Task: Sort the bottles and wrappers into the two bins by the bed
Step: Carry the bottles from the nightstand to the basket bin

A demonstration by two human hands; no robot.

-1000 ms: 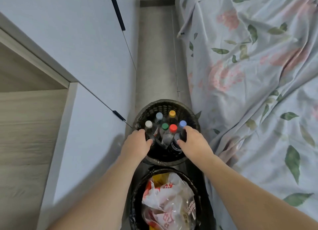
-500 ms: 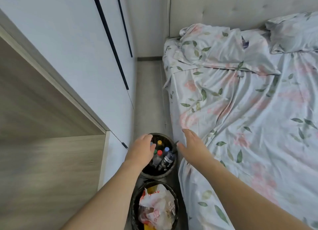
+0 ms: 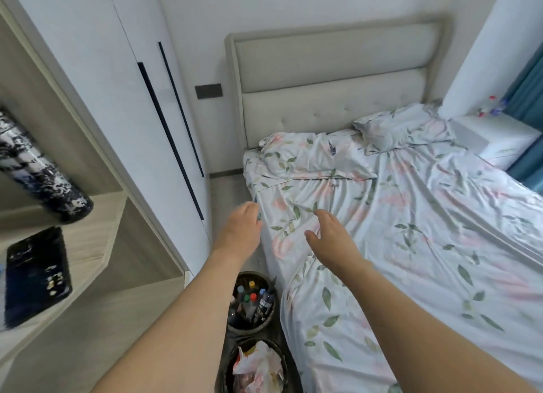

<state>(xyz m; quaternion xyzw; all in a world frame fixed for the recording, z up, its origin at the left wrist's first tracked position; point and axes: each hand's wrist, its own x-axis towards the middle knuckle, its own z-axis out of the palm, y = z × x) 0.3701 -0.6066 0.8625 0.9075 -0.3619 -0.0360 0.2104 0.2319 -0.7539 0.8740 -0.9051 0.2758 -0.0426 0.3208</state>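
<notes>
both hands are raised in the middle of the view and hold nothing. the left hand [image 3: 242, 226] hangs with fingers loosely curled, just beside the edge of the bed [image 3: 411, 245]. the right hand [image 3: 330, 237] sits at its 3 o'clock, over the floral sheet, fingers relaxed and slightly spread, thumb pointing toward 9 o'clock.

at 6 o'clock from the hands, in the narrow gap between bed and wardrobe [image 3: 141, 128], stand two round dark bins, one right behind the other. the far bin [image 3: 235, 323] holds the bottles [image 3: 252, 301], standing upright with caps in yellow, blue, green and red. the near bin [image 3: 227, 360], at the bottom edge of the view, is filled with crumpled wrappers [image 3: 258, 366] in white, red and yellow.

toward 12 o'clock a padded headboard [image 3: 332, 81] rises above two pillows [image 3: 317, 154] in the same floral fabric. at 2 o'clock a white nightstand [image 3: 505, 137] carries a few small items too blurred to name, next to a teal curtain [image 3: 529, 98]. at 9 o'clock an open wooden shelf [image 3: 97, 245] holds a dark phone [image 3: 35, 275] and a black-and-white patterned cylinder [image 3: 38, 169].
</notes>
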